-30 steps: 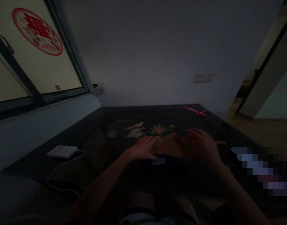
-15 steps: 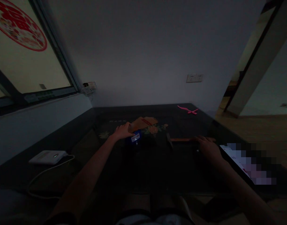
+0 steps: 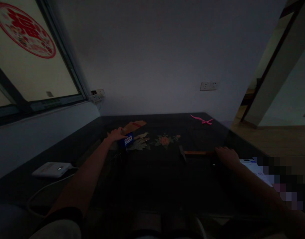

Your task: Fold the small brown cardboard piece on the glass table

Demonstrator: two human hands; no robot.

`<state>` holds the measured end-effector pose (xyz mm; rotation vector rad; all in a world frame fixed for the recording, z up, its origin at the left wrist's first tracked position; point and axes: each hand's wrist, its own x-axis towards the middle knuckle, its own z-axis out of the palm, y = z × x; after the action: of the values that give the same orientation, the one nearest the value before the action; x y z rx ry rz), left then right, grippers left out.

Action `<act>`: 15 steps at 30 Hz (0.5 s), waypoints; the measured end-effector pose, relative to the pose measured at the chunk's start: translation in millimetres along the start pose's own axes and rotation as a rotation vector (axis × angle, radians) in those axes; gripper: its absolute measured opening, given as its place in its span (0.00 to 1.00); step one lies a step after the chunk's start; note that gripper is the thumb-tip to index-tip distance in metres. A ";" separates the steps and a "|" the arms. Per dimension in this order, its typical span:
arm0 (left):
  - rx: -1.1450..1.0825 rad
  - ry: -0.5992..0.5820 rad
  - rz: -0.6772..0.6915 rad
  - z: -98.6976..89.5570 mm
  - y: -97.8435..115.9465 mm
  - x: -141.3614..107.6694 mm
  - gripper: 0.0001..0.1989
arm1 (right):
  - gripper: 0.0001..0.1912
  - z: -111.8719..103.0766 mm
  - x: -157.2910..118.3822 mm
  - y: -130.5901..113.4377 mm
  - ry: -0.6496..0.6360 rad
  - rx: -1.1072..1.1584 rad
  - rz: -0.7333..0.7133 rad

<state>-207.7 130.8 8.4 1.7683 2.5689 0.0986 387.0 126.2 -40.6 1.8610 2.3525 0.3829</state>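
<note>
My left hand [image 3: 117, 134] is closed on a small blue box [image 3: 128, 140] with a white label, at the left of the dark table. Beside the box, touching or just behind my fingers, is a flat brown piece [image 3: 135, 126] with a red mark; whether the hand also grips it I cannot tell. My right hand [image 3: 226, 156] is wrapped round the end of the wooden handle of a hammer [image 3: 197, 153]. The hammer lies across the table, its dark head [image 3: 182, 154] pointing left.
A white power bank [image 3: 52, 169] with a cable lies at the left. A pink ribbon [image 3: 204, 121] is at the back right. A lit phone or tablet [image 3: 255, 171] lies beside my right forearm. The dark table [image 3: 154, 186] bears a printed flower pattern; a wall stands behind.
My left hand has moved left with the blue box and the brown piece, uncovering more of the printed pattern. My right hand stays at the hammer handle. The view has shifted slightly.
</note>
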 end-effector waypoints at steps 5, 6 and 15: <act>0.021 0.021 -0.033 -3.1 -16.5 4.5 0.38 | 0.19 -15.8 -19.1 8.1 -0.025 -0.004 -0.095; 0.028 0.038 -0.033 -3.9 -18.4 3.9 0.38 | 0.20 -19.4 -27.7 7.8 -0.032 0.002 -0.120; 0.109 0.108 0.029 -11.2 -12.1 -6.7 0.30 | 0.27 -43.0 -102.1 -67.1 -0.015 0.268 -0.321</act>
<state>-217.2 119.9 18.7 1.8882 2.6711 0.0570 337.7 7.7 -23.9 1.5246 2.7426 0.0205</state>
